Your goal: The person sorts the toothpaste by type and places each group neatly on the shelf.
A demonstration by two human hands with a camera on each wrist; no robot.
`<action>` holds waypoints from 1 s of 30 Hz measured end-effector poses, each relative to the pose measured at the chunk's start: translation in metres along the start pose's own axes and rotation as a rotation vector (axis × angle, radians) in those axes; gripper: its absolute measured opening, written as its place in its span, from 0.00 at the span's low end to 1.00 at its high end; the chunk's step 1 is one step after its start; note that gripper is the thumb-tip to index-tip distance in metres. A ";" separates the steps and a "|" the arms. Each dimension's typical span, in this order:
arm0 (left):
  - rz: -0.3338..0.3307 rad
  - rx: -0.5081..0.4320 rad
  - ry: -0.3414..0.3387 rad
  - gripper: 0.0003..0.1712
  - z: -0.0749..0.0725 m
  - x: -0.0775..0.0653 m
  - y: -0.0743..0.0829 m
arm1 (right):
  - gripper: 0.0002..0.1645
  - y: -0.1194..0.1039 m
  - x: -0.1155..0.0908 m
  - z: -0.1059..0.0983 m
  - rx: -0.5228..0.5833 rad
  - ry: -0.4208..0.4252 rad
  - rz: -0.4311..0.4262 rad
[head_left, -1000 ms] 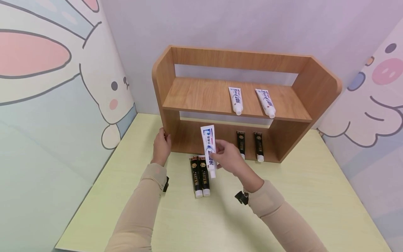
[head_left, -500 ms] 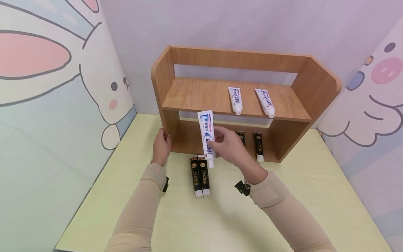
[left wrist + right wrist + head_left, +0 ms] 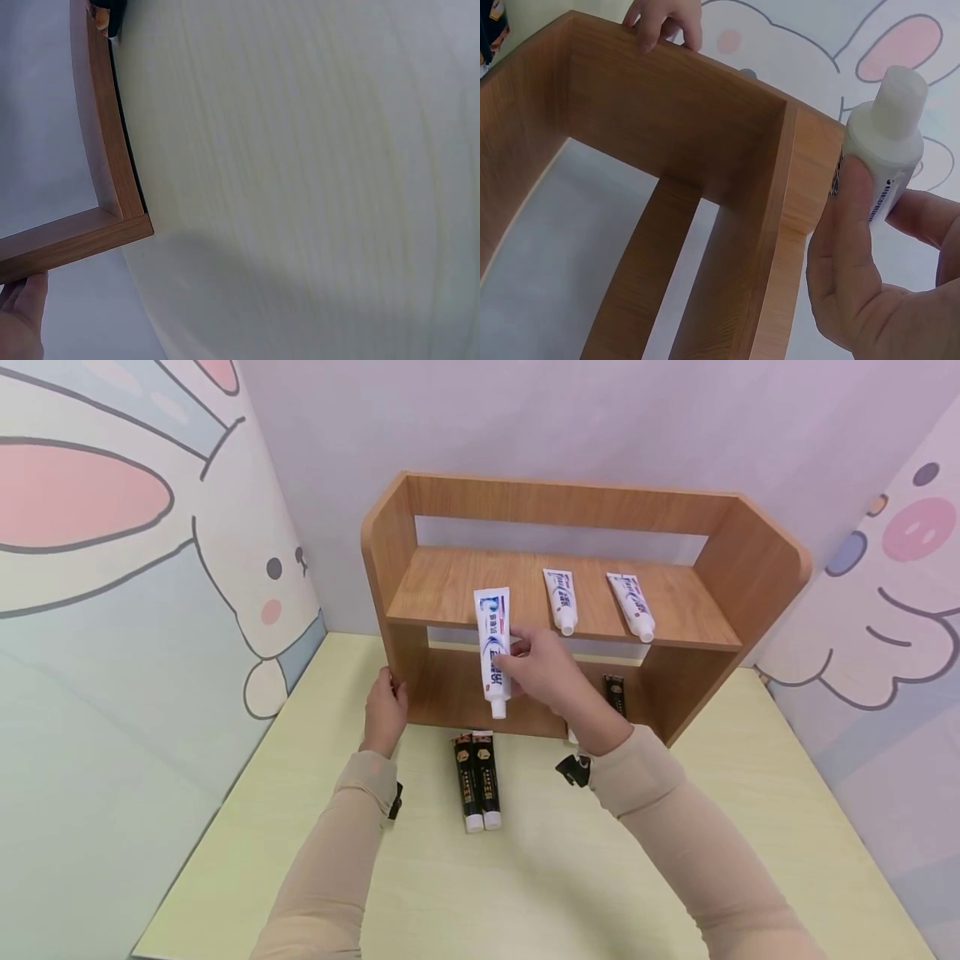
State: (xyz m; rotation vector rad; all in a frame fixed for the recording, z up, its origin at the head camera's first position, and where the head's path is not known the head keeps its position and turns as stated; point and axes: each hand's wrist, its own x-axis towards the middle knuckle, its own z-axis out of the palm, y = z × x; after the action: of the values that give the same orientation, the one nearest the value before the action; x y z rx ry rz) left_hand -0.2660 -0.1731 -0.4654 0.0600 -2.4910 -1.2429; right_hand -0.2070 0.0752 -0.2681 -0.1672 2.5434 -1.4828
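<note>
My right hand (image 3: 546, 672) pinches a white toothpaste tube (image 3: 492, 639) between thumb and fingers, cap end down, in front of the wooden shelf's upper board. In the right wrist view the white cap and shoulder of this toothpaste tube (image 3: 886, 139) stick out past the fingertips. My left hand (image 3: 386, 714) grips the front edge of the left side panel of the wooden shelf (image 3: 570, 503), low down; its fingers (image 3: 692, 31) hook over that edge in the right wrist view. Two more white toothpaste tubes (image 3: 561, 602) (image 3: 632, 606) lie on the upper board, caps forward.
Two black toothpaste tubes (image 3: 476, 781) lie side by side on the pale table (image 3: 675, 843) before the shelf. Another black tube (image 3: 615, 693) lies on the lower board at right; beside it, one is mostly hidden by my right arm. Cartoon-printed walls (image 3: 225, 552) stand on both sides.
My right hand has lifted the white toothpaste tube from over the black tubes up to the upper board's front edge. My left hand stays on the side panel.
</note>
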 end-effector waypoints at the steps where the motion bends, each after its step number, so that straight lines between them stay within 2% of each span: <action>1: 0.000 -0.001 -0.002 0.18 0.000 0.000 0.000 | 0.34 -0.001 0.002 -0.001 0.001 0.001 0.003; 13: -0.012 0.004 -0.009 0.18 0.001 -0.001 -0.001 | 0.33 -0.014 0.032 -0.009 0.008 0.062 0.061; 20: -0.002 0.006 0.004 0.18 0.002 0.000 0.000 | 0.29 -0.021 0.046 -0.014 0.048 0.090 0.092; 30: -0.029 0.014 -0.010 0.19 0.002 0.002 -0.001 | 0.25 -0.024 0.068 -0.014 0.063 0.113 0.143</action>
State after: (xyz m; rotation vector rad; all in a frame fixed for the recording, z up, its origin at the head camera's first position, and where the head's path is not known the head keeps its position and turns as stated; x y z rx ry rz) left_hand -0.2684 -0.1727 -0.4667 0.0938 -2.5157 -1.2397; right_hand -0.2766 0.0624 -0.2478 0.1091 2.5297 -1.5551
